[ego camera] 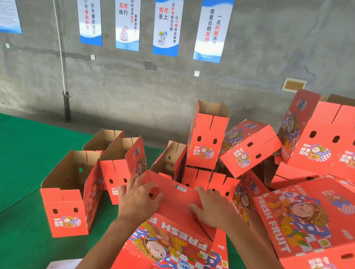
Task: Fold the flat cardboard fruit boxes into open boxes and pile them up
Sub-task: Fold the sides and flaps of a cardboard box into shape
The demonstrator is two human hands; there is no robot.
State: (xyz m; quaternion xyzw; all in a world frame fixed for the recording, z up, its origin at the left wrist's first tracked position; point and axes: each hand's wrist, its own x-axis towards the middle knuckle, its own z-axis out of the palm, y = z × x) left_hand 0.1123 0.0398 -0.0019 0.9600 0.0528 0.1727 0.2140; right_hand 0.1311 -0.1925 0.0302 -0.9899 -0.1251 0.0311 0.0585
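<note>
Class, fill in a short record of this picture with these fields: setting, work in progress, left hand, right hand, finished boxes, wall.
setting: green floor by a grey wall
work in progress: red box with its end panel being folded
left hand: fingers spread flat, pressing on the panel
right hand: flat on the panel, pressing
finished boxes: many red ones, open, loosely piled ahead and right
wall: four blue-and-white posters, plus one at the left edge

Box in work [169, 236] lay nearest, both hands on its far flap [173, 191]. Folded boxes [70, 193] stood left and behind; tumbled pile [246, 149] right.
</note>
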